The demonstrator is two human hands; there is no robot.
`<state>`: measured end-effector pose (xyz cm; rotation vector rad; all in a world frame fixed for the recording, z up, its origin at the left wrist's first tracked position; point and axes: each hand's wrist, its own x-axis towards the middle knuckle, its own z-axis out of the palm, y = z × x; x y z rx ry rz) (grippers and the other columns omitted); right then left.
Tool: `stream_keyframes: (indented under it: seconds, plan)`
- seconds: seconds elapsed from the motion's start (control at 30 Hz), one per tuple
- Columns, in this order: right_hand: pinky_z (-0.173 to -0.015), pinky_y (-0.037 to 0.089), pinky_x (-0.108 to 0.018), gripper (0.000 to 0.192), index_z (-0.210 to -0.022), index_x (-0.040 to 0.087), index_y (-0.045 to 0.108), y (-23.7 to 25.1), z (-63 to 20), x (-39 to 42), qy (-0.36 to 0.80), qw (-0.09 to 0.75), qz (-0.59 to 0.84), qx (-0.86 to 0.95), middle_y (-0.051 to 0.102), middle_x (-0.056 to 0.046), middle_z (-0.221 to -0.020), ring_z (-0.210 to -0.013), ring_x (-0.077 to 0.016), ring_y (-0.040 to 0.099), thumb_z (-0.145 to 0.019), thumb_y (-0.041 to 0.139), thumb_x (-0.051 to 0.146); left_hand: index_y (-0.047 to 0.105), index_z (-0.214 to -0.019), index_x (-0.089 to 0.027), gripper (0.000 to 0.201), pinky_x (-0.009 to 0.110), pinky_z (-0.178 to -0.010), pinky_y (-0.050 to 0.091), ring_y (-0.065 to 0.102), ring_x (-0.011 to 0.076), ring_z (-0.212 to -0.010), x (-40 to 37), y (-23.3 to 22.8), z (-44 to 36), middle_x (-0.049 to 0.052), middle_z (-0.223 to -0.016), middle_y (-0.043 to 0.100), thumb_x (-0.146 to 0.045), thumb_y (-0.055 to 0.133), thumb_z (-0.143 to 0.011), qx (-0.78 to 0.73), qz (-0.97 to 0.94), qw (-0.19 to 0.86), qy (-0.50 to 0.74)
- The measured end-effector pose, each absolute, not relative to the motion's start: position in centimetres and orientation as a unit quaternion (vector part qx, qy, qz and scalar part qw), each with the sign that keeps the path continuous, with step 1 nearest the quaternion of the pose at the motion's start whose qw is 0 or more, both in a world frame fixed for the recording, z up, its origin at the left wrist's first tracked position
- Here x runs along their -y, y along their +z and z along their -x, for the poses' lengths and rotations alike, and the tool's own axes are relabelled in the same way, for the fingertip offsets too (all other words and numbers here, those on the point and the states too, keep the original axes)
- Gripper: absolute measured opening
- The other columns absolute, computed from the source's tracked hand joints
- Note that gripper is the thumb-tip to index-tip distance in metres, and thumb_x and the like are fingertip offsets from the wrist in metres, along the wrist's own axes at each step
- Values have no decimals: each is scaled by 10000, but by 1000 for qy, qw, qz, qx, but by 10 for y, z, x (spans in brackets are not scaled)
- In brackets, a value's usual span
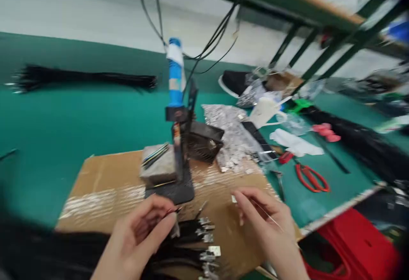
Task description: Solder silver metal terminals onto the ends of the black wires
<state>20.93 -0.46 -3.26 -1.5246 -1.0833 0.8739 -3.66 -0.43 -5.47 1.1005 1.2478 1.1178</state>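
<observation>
Wire ends (178,210) sit pinched in my left hand (142,233); my right hand (268,220), apart, grips a small pale piece (234,199); a slack pinch could drop either.

Cardboard (99,173) lies on the table (121,118) at bottom centre, a stand (183,186) on it. Connectors (207,255) lie below the stand, between the left hand (145,229) and right hand (263,218). Upper left: a cable bundle (96,77). Right of the stand: a bag (223,120), then snips (314,179).

Your left hand (145,231) pinches what looks, through the blur, like a wire end (174,210); your right hand (266,217) holds a small pale piece (234,199) above the cardboard (234,239). Ahead stands a blue-handled tool (175,84).
</observation>
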Motion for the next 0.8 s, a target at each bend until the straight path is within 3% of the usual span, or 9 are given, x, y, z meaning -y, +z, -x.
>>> stream_keyframes:
  seconds: [0.07,0.23,0.4,0.57,0.7,0.8]
  plan:
    - [-446,462,-206,198,-774,221,835,-27,-195,10,405,502,615,454,681,6,-602,-490,-129,585,-851,807,401,765,-888,-214,214,125,-476,375,490,66,-550,5,-44,41,-44,-695,659,-421,822,-889,-518,-440,579,451]
    - [-554,520,-213,78,-751,259,861,-19,-161,14,450,474,581,485,752,-15,-695,-629,-159,673,-814,834,296,749,-867,-219,163,124,-499,376,537,83,-598,-1,-30,33,-35,-687,660,-368,813,-886,-513,-428,596,446]
    - [-431,427,-190,100,-727,240,842,-18,-151,5,475,453,574,490,671,18,-570,-486,-116,544,-813,812,280,769,-844,-219,122,117,-508,413,572,89,-601,-1,-24,32,-27,-697,693,-334,801,-870,-522,-436,584,444]
    - [-435,420,-178,99,-694,240,840,-15,-149,2,498,441,569,484,676,18,-588,-488,-101,520,-787,814,264,802,-814,-219,125,144,-600,513,627,110,-605,-1,-20,28,-21,-657,710,-329,760,-856,-547,-466,541,437]
    - [-431,380,-183,51,-709,231,844,-13,-147,-1,522,432,573,460,655,24,-562,-481,-94,480,-749,837,263,731,-878,-218,137,127,-471,403,475,71,-471,0,-23,26,-76,-570,588,-353,743,-897,-537,-450,572,427]
    - [-425,344,-173,57,-711,221,827,-13,-147,-3,575,412,562,429,615,44,-533,-467,-77,445,-718,879,245,721,-834,-216,169,122,-511,399,487,78,-546,3,-26,28,-54,-633,615,-359,740,-921,-540,-445,581,417]
